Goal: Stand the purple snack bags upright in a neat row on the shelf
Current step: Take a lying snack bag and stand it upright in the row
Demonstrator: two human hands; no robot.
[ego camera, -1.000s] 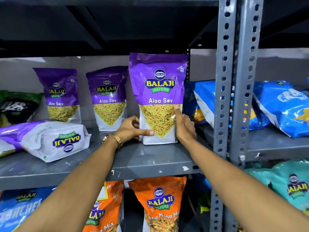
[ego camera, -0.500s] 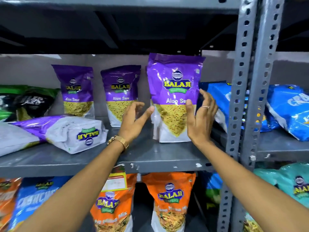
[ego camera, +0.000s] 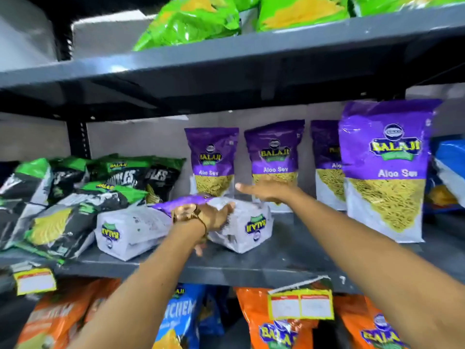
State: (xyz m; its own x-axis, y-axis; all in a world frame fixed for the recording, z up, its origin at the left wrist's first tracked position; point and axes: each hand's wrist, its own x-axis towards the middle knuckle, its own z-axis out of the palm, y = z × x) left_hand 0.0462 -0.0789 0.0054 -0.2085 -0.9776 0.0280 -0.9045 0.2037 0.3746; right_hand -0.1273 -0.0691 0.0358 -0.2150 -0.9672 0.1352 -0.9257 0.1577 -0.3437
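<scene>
Hands [ego camera: 216, 217] now leftward, over grey shelf [ego camera: 289, 248].

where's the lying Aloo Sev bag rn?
Head view, centre: lying Aloo Sev bag flat at the shelf front, under the left hand, before the upright row.

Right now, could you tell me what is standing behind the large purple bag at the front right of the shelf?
Behind the front purple bag stands another purple Aloo Sev bag, upright near the back wall. Only its left strip shows; the rest is covered, so anything further behind cannot be seen.
</scene>
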